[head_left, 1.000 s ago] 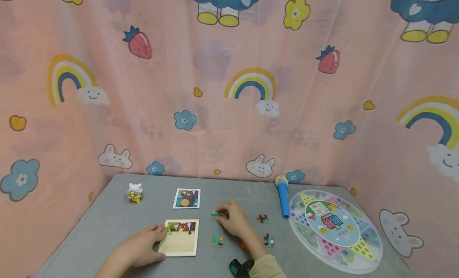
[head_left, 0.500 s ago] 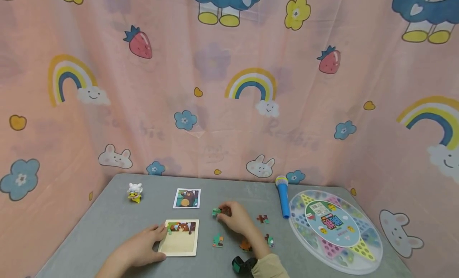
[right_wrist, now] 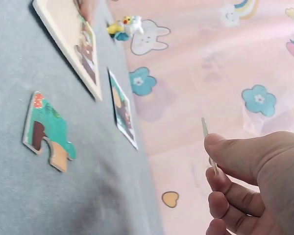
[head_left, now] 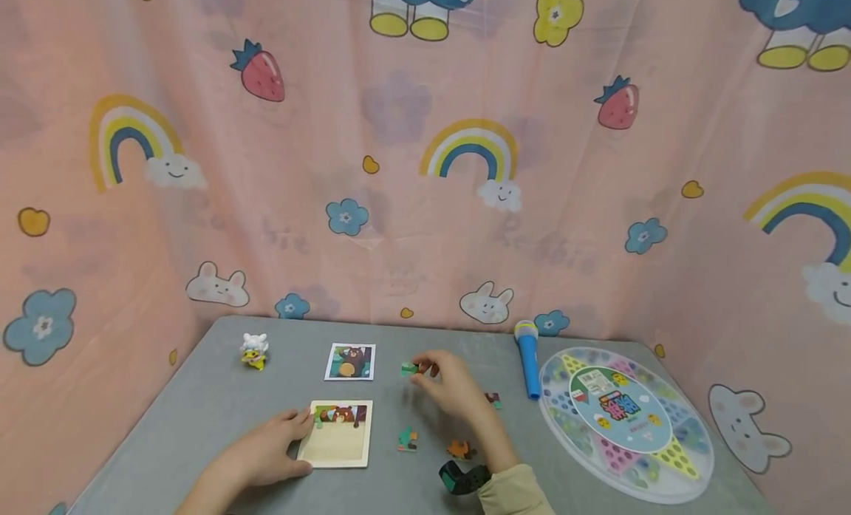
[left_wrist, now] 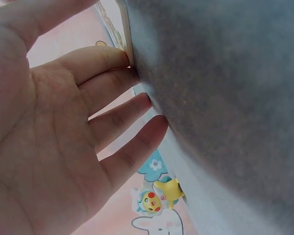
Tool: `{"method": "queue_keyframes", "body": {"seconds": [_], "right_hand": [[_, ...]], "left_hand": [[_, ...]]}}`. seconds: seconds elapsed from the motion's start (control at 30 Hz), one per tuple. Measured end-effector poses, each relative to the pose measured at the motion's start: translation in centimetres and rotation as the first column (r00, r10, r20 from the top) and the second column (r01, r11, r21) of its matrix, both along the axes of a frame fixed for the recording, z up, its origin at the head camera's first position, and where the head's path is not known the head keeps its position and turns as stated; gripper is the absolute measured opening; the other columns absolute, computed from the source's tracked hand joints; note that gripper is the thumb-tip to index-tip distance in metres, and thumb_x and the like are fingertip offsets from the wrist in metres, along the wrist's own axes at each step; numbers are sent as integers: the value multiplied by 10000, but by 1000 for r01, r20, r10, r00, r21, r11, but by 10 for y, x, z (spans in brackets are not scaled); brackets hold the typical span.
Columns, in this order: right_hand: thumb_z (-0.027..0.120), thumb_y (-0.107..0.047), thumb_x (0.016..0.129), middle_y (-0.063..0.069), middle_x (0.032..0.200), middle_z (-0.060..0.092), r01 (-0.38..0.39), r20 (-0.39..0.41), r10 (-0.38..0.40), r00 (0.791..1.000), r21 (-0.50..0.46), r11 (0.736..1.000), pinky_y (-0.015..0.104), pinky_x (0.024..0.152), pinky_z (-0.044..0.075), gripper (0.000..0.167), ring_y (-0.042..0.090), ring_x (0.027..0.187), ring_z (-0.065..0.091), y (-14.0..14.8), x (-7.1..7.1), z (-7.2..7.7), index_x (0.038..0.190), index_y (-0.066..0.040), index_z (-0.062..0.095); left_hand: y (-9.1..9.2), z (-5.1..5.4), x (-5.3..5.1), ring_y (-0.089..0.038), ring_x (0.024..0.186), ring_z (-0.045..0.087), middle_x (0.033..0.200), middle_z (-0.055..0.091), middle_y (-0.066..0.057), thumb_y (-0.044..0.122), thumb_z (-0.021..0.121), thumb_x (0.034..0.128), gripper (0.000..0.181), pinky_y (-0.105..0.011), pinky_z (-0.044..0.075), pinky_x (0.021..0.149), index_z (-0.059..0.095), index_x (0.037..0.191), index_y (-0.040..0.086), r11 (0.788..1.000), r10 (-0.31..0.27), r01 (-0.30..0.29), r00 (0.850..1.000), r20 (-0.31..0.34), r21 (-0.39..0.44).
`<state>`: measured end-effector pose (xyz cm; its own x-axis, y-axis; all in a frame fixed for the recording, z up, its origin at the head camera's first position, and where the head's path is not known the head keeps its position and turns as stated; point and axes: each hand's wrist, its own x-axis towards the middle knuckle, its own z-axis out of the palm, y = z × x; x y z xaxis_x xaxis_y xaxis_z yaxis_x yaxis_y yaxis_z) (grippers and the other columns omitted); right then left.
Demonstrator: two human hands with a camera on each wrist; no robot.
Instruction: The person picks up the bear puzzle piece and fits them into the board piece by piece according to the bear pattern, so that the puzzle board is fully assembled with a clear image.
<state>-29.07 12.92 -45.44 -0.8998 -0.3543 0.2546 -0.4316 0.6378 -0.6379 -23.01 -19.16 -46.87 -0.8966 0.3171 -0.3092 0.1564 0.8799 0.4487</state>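
Note:
My left hand [head_left: 269, 448] rests at the left edge of the wooden puzzle tray [head_left: 335, 456], thumb and fingers touching its frame; the tray's top strip holds a picture section with a bear's head. In the right wrist view my right hand [right_wrist: 250, 181] pinches a thin puzzle piece [right_wrist: 205, 128] between thumb and finger, seen edge-on and raised off the table. The head view shows the green and brown piece [head_left: 408, 369] at the fingertips of that hand. A green and orange piece [head_left: 408, 440] lies right of the tray, and an orange piece [head_left: 460, 449] lies beneath the right forearm.
Behind the tray lies a bear picture card [head_left: 349, 362]. A small figurine [head_left: 254, 351] stands at the back left. On the right are a blue toy microphone [head_left: 528, 360] and a round game board [head_left: 625, 426]. Another piece [head_left: 493, 400] is partly behind the right wrist.
My right hand has lifted the green and brown piece and moved slightly back and to the right. The left hand stays at the tray. The head view has shifted slightly.

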Motion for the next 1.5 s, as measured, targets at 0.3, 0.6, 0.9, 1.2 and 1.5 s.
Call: {"method": "queue_keyframes", "body": {"seconds": [0.3, 0.6, 0.9, 1.2, 1.5], "right_hand": [[752, -156, 1004, 36, 1018, 695, -3, -10, 3, 1000, 14, 1000, 291, 751, 509, 215, 160, 896, 582, -3, -1, -8, 1188, -45, 746], [762, -170, 999, 24, 1010, 693, -2, -17, 2, 1000, 22, 1000, 285, 753, 520, 218, 158, 899, 601, -13, -6, -3, 1183, -54, 755], [767, -139, 990, 49, 973, 695, -42, -20, 42, 999, 19, 999, 278, 731, 508, 204, 190, 862, 608, -29, 2, -3, 1151, -14, 755], [777, -127, 974, 13, 919, 684, -55, 16, 55, 998, -8, 998, 219, 637, 442, 185, 52, 737, 501, -62, 11, -14, 1123, -16, 768], [816, -116, 937, -49, 827, 647, -112, 138, 116, 984, -34, 993, 178, 586, 426, 179, 3, 674, 477, -103, 25, -21, 1076, -8, 783]], "left_hand": [[-2, -1, 0, -519, 1490, 395, 1599, 494, -229, 338, 884, 864, 805, -698, 340, 1178, 565, 1499, -39, 1000, -7, 7, 1000, -7, 4], [-3, 3, -1, -534, 1481, 397, 1583, 501, -252, 347, 887, 858, 820, -716, 344, 1162, 559, 1501, -43, 1000, 15, -14, 999, -46, 7], [-2, 5, 1, -524, 1483, 404, 1569, 521, -248, 360, 888, 855, 824, -711, 346, 1165, 564, 1498, -41, 1000, 17, -17, 999, -43, 0], [-7, 0, 1, -541, 1479, 395, 1577, 507, -255, 324, 891, 857, 820, -714, 338, 1167, 553, 1507, -42, 1000, 1, -1, 1000, -21, 24], [-8, -1, 2, -524, 1488, 394, 1595, 495, -235, 302, 893, 856, 824, -699, 342, 1172, 541, 1519, -38, 999, -20, 21, 999, -29, 46]]}}
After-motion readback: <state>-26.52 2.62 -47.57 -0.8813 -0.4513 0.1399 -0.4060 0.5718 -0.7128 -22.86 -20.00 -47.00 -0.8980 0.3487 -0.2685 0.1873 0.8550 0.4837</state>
